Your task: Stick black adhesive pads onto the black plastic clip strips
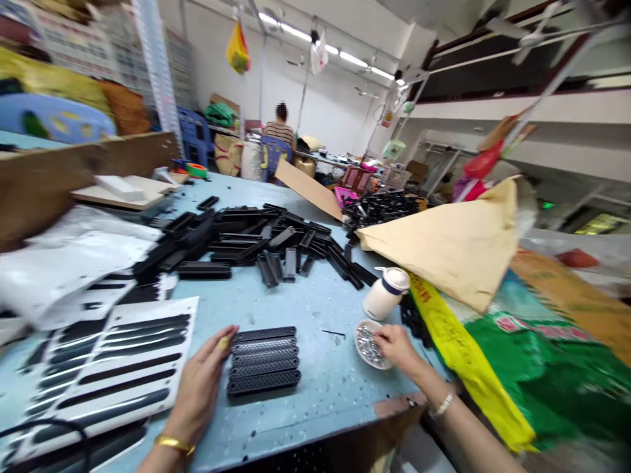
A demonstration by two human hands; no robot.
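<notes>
White sheeting with long dark bands [182,307] opens things on the far left, lying on the blue tabletop [315,295], and straight after it comes the left hand [203,371], fingers stretched forward and close together, fingertips right up at the near end of the row of black perforated strips [265,358]; whether they press on it, I cannot tell. That row sits in front of the person, between the two hands, strips side by side, their long axis running left to right, so one end faces the left hand and the other points roughly towards the bowl [362,359]. Next, a thin dark rod [334,333] lies apart from both, and here's the bowl, full of small silvery pieces [366,341], with the right hand [398,348] dipping in from the right, fingertips drawn together among them (any piece pinched there is too small to make out). Left hand nearer the strips, right hand at the bowl, a cream jug [386,295] just behind it, and yellow plastic [461,345] closing the line on the right
</notes>
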